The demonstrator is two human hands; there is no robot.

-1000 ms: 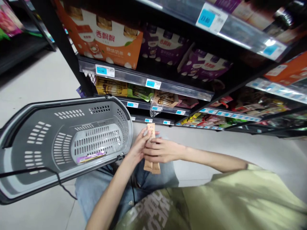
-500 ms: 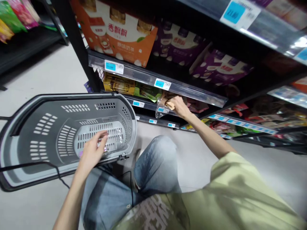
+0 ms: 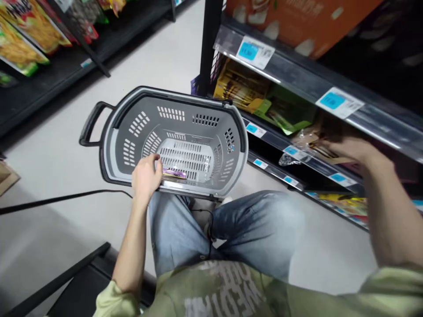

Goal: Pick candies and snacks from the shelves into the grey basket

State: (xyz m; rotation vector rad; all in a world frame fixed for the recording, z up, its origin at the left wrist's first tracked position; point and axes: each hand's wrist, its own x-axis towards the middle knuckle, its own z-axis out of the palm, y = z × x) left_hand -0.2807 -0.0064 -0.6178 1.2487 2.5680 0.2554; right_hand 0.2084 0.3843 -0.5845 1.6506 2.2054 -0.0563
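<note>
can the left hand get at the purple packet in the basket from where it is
Probably yes: the left hand is at the near side of the basket, close to the purple packet, and the basket's top is open with nothing seen blocking the way.

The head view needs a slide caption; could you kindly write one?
Left hand at the near rim of a grey basket, right hand at packets on a low shelf.

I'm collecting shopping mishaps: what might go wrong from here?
The right hand, beside packets on the shelf, might snag the clear plastic hanging over the shelf's edge and pull something down. The left hand, at the near rim of the basket, might tip it by pressing hard.
</note>
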